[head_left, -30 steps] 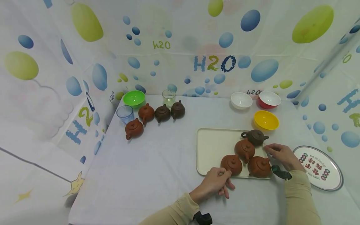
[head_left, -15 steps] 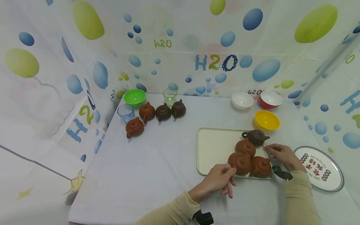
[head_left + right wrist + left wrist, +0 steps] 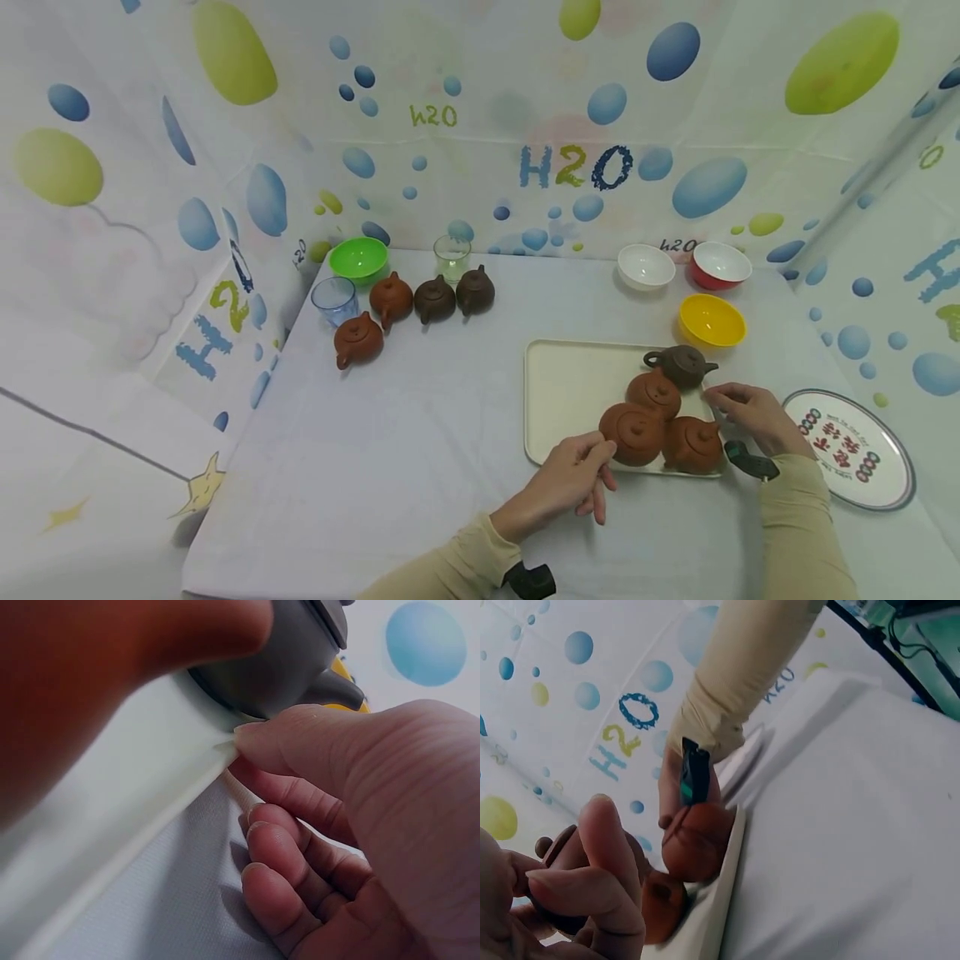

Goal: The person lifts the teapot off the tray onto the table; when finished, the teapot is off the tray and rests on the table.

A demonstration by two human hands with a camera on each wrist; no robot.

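Observation:
In the head view my left hand point(image 3: 566, 482) pinches the near left side of a reddish-brown teapot point(image 3: 632, 433), which overlaps the teapots beside it. The left wrist view shows the thumb and index finger point(image 3: 604, 847) bent in front of that teapot. My right hand point(image 3: 753, 412) pinches the right rim of the cream tray point(image 3: 558, 404), thumb on top and fingers curled beneath, as the right wrist view shows. On the tray stand two more reddish-brown teapots, one at the front right point(image 3: 693, 444) and one behind point(image 3: 652, 393), and a dark brown teapot point(image 3: 682, 367) at the back right corner.
At the back left stand a green bowl point(image 3: 359, 261), a blue glass point(image 3: 335, 302), a clear glass point(image 3: 452, 258) and several teapots point(image 3: 435, 298). White point(image 3: 646, 267), red point(image 3: 720, 266) and yellow point(image 3: 712, 321) bowls stand behind the tray. An oval printed mat point(image 3: 851, 448) lies right.
My left hand has brought the reddish-brown teapot up and to the right against its neighbours, then slightly back left. The right hand keeps its place at the tray's rim.

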